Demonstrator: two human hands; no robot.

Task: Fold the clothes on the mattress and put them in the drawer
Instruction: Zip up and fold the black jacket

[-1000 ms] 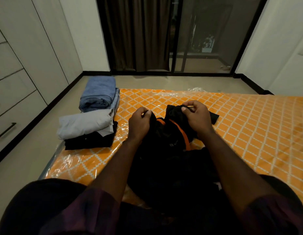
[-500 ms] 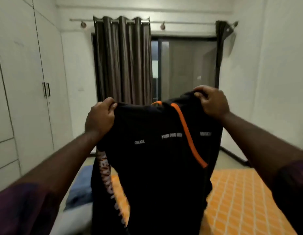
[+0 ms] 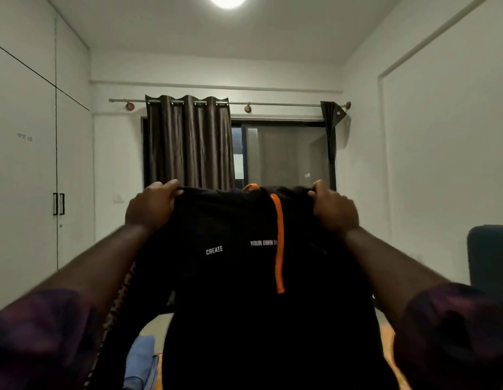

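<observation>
The top (image 3: 244,319) is black all over, with one bright orange stripe (image 3: 279,249) down the front and small white lettering (image 3: 214,250) across it. Its hanging sleeve (image 3: 119,299) has a faded pinkish print along the edge. The person's own sleeves (image 3: 39,339) are dark purple, faintly checked. Curtain (image 3: 189,142) is dark brown, wardrobe (image 3: 25,164) white with black handles (image 3: 59,204). Down low there's some blue folded clothing (image 3: 140,358) and a sliver of orange mattress (image 3: 388,347) — plus a dark teal chair (image 3: 489,260) on the right.
</observation>
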